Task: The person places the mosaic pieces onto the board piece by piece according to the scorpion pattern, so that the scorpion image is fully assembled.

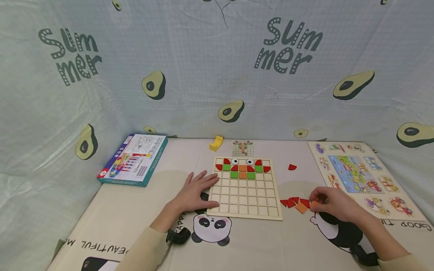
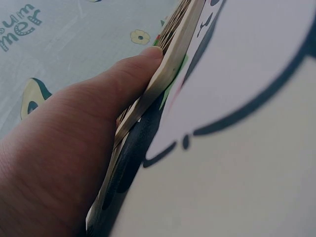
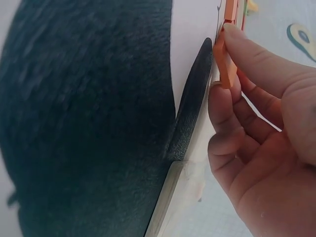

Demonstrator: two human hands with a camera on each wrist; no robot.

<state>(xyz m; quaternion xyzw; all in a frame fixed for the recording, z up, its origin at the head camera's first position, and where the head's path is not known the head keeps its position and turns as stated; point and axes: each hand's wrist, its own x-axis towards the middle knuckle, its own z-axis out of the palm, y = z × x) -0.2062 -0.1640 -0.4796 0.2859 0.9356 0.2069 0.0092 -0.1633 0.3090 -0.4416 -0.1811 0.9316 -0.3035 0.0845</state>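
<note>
A wooden grid board [image 1: 247, 192] lies before me, its upper rows partly filled with red, green and orange tiles and two eye tiles. My left hand [image 1: 194, 192] rests at its left edge with fingers spread; in the left wrist view the thumb [image 2: 131, 71] presses on the board's rim. To the right of the board, my right hand [image 1: 333, 203] pinches an orange square tile [image 3: 226, 64] between thumb and fingers, low over the table. Beside it lie another orange square tile [image 1: 301, 207] and several red quarter-round tiles [image 1: 291, 203].
Behind the board sits a small pattern card [image 1: 242, 148] with a yellow piece [image 1: 216, 143] to its left. One red tile [image 1: 292, 167] lies apart on the right. A boxed toy [image 1: 133, 160] stands far left, a picture puzzle board [image 1: 359, 177] far right. A patterned cloth wall [image 1: 190, 67] rises behind.
</note>
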